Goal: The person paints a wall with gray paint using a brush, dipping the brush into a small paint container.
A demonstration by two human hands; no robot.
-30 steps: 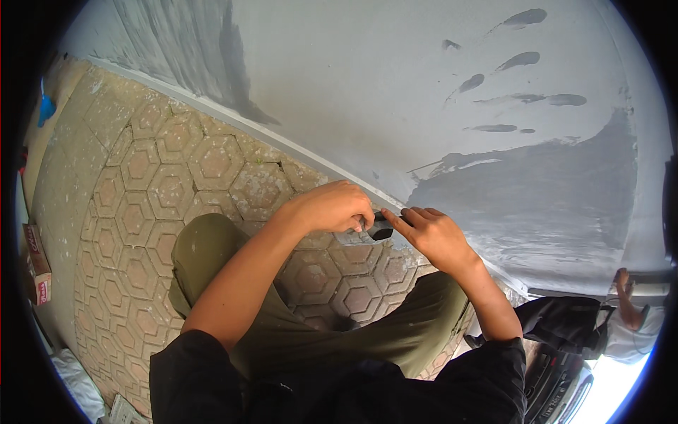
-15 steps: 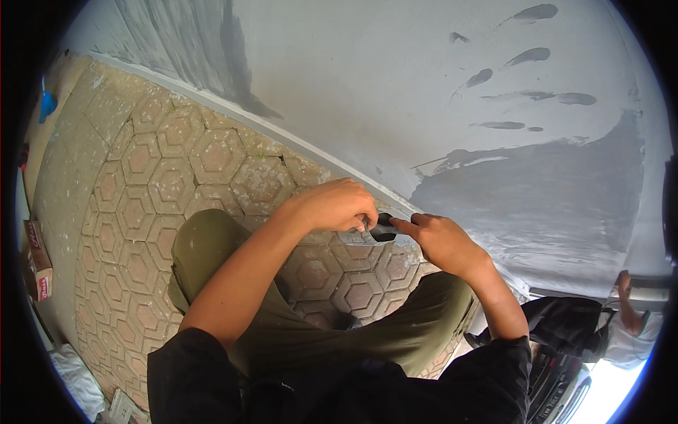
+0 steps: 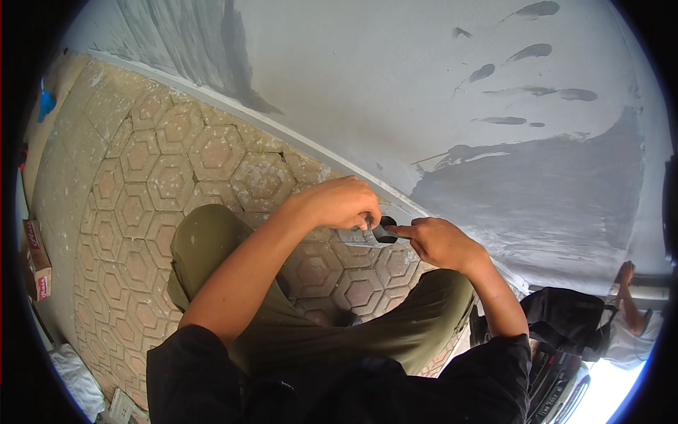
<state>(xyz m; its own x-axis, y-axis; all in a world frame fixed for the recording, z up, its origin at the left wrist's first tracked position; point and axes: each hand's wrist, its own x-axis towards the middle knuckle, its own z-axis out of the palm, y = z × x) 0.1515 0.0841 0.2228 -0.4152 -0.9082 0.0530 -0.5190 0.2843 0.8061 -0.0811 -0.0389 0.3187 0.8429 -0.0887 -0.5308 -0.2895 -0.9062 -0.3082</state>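
My left hand (image 3: 344, 203) is closed, fingers curled down over the edge of a small pale, see-through plastic piece (image 3: 358, 238). Beside its fingertips is a rounded black object (image 3: 386, 230), possibly a cup or container; its exact kind does not show. My right hand (image 3: 446, 242) comes in from the right with the index finger stretched toward that black object. A thin dark tool (image 3: 403, 234) shows under that finger, the rest of it hidden by the hand. Both hands meet low, between my knees and the foot of a grey wall (image 3: 332, 85).
Wet-looking dark grey smears (image 3: 537, 191) and blotches mark the wall. Hexagonal pavers (image 3: 214, 152) cover the ground. A red-brown box (image 3: 37, 258) and white sacking (image 3: 76, 378) lie at the left. Another person (image 3: 631, 314) and a black motorcycle-like vehicle (image 3: 554, 381) are at the lower right.
My right hand has shifted slightly, its index finger now lying along the thin tool at the black object. The left hand is almost unmoved, and the black object shows a rounder face.
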